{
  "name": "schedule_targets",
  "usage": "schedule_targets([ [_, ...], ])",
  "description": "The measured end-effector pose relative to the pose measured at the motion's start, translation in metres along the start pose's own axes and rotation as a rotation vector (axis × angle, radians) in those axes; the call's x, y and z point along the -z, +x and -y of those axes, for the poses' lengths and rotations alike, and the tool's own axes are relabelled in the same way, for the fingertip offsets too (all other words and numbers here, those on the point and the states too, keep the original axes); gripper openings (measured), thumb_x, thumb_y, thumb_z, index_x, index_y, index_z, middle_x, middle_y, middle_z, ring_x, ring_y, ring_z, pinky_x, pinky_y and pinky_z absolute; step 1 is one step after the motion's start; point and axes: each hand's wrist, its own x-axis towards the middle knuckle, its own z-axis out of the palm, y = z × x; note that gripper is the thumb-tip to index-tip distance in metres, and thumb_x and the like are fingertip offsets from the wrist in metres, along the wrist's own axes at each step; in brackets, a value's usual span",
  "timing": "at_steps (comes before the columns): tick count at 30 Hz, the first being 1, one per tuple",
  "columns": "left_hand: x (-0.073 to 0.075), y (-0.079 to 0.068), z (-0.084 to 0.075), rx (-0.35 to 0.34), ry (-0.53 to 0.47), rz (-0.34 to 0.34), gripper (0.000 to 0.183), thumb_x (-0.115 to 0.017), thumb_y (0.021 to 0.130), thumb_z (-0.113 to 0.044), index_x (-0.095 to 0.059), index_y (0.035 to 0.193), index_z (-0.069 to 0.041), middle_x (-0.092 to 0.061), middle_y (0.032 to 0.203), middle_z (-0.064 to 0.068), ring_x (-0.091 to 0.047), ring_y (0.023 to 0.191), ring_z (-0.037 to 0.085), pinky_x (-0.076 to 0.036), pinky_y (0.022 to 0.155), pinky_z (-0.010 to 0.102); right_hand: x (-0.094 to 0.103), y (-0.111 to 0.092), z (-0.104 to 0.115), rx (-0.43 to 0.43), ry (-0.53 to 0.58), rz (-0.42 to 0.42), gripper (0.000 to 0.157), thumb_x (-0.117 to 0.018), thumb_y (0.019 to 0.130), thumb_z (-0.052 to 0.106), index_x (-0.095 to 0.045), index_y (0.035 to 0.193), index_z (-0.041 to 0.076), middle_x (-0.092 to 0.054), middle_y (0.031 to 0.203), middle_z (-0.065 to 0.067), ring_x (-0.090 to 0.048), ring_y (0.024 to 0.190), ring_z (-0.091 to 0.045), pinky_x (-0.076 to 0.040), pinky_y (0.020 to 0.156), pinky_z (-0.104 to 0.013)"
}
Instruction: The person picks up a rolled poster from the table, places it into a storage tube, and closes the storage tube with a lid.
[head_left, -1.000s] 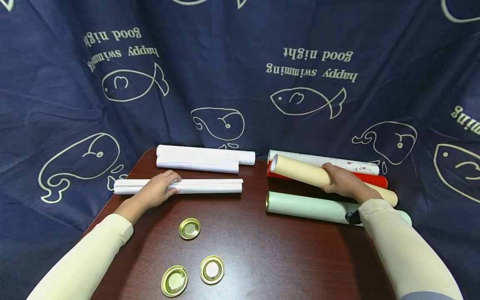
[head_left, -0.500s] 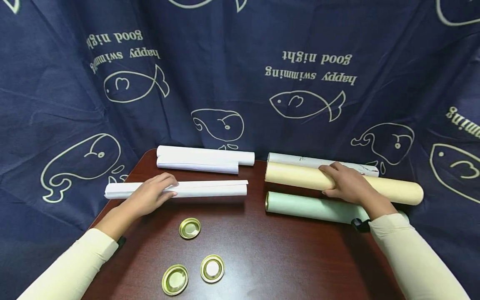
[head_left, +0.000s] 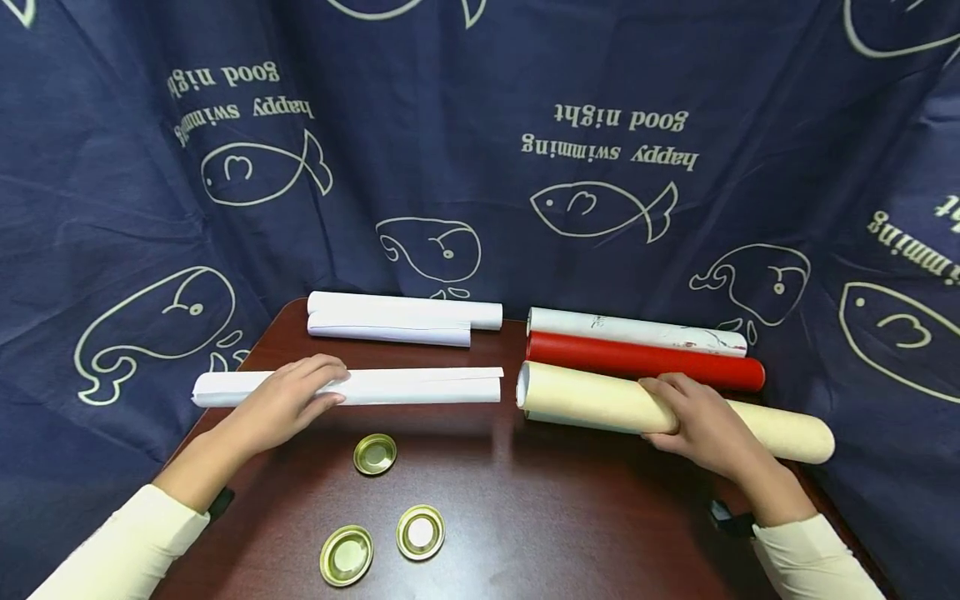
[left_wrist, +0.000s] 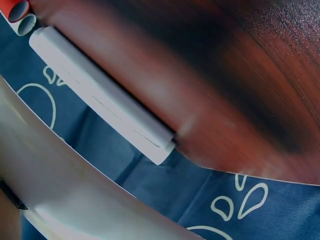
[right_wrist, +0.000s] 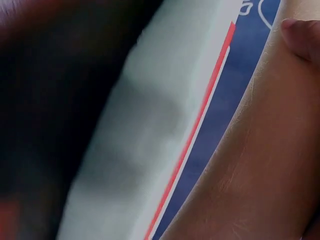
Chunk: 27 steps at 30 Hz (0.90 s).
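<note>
My left hand grips a rolled sheet of white paper near its middle, at the left of the head view; the roll looms large and pale across the lower left of the left wrist view. On the right, my right hand holds a cream cardboard tube, thumb on the near side and fingers over the top. A pale green tube lies below it, mostly hidden by the cream tube in the head view. Behind are a red tube and a white tube with floral marks.
Two more white paper rolls lie at the back left of the dark wooden table. Three gold metal lids sit at the front left. A navy curtain with fish drawings hangs right behind the table.
My right hand has brought the cream tube toward me, off the red tube and over the green one, uncovering the red tube. My left hand has shifted slightly nearer with the paper roll.
</note>
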Motion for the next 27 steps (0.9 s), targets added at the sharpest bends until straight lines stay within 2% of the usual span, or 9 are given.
schedule_targets([
  [3, 0.003, -0.001, -0.005, -0.034, 0.015, -0.004, 0.031, -0.077, 0.085, -0.012, -0.065, 0.113, -0.005, -0.063, 0.114, 0.005, -0.063, 0.103, 0.024, -0.050, 0.085, 0.048, -0.008, -0.007, 0.008, 0.005, 0.016, -0.023, 0.075, -0.091, 0.060, 0.023, -0.059, 0.127, 0.008, -0.060, 0.111, -0.009, -0.062, 0.089, -0.028, -0.050, 0.076, -0.049],
  [6, 0.006, 0.000, -0.009, -0.072, 0.026, -0.017, 0.028, -0.066, 0.097, -0.027, -0.066, 0.113, -0.005, -0.064, 0.115, 0.006, -0.063, 0.103, 0.025, -0.050, 0.086, 0.048, -0.014, -0.010, 0.014, 0.011, 0.027, -0.029, 0.076, -0.091, 0.059, 0.024, -0.059, 0.126, 0.009, -0.060, 0.110, -0.008, -0.062, 0.089, -0.027, -0.051, 0.075, -0.048],
  [8, 0.008, 0.001, -0.013, -0.097, 0.032, -0.027, 0.036, -0.053, 0.103, -0.037, -0.066, 0.113, -0.005, -0.064, 0.115, 0.007, -0.063, 0.102, 0.026, -0.051, 0.085, 0.049, -0.018, -0.011, 0.018, 0.016, 0.036, -0.032, 0.075, -0.092, 0.059, 0.024, -0.060, 0.126, 0.009, -0.059, 0.110, -0.008, -0.061, 0.089, -0.026, -0.051, 0.075, -0.048],
  [11, 0.010, 0.003, -0.020, -0.127, 0.037, -0.036, 0.048, -0.039, 0.105, -0.044, -0.066, 0.113, -0.005, -0.064, 0.115, 0.008, -0.063, 0.102, 0.027, -0.051, 0.084, 0.050, -0.021, -0.011, 0.022, 0.026, 0.054, -0.043, 0.073, -0.091, 0.059, 0.024, -0.061, 0.125, 0.010, -0.059, 0.110, -0.007, -0.060, 0.088, -0.025, -0.051, 0.075, -0.046],
  [22, 0.007, 0.015, -0.036, -0.178, 0.039, -0.043, 0.047, -0.039, 0.106, -0.043, -0.067, 0.116, -0.006, -0.065, 0.118, 0.008, -0.062, 0.107, 0.027, -0.051, 0.087, 0.049, -0.029, -0.011, 0.035, 0.016, 0.078, -0.069, 0.073, -0.091, 0.060, 0.024, -0.061, 0.126, 0.014, -0.058, 0.114, -0.005, -0.058, 0.089, -0.025, -0.048, 0.075, -0.047],
  [27, 0.002, 0.020, -0.045, -0.216, 0.054, -0.064, 0.047, -0.038, 0.106, -0.041, -0.067, 0.114, -0.005, -0.065, 0.115, 0.009, -0.063, 0.104, 0.028, -0.052, 0.085, 0.048, -0.035, -0.011, 0.041, 0.015, 0.063, -0.077, 0.071, -0.090, 0.061, 0.026, -0.061, 0.124, 0.012, -0.058, 0.119, -0.009, -0.060, 0.094, -0.028, -0.048, 0.078, -0.049],
])
